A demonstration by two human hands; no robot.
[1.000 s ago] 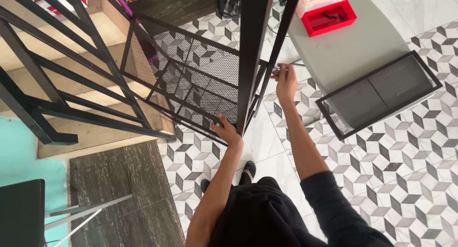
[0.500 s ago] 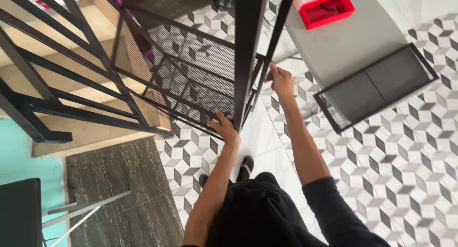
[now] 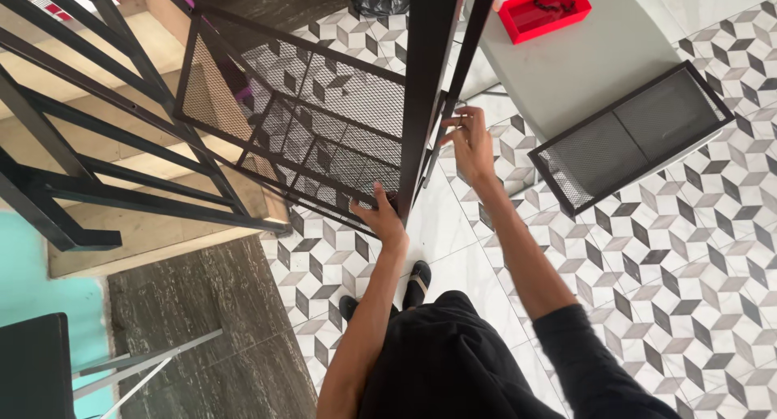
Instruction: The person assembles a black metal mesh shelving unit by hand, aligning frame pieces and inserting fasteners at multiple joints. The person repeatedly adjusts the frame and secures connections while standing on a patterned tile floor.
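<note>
Rack look: tall black metal shelving frame [image 3: 425,87], square-section upright running from top centre of the frame down to mid-frame, a thinner bar slanting beside it at upper right.
Mesh shelves: black wire-mesh panels [image 3: 324,127] framed in black bar, stacked at upper centre-left, patterned floor visible through the mesh.
Rack place: centre and upper centre of the frame, standing over the cube-patterned tile floor [image 3: 688,249].
Left hand [image 3: 380,216]: just below the lower edge of the mesh, at the foot of the upright, fingers curled against the frame; full clasp not clear from this angle.
Right hand [image 3: 469,144]: right of the upright at mid-height, fingers bent and closed around the thin bar.
Rack relative to hands: upright between the two hands, mesh up and left of the left hand.
Surroundings: loose black mesh tray [image 3: 631,136] at right, lying half on a grey tabletop [image 3: 591,63]; red bin [image 3: 544,10] at top right; black stair railing [image 3: 81,144] at left.
</note>
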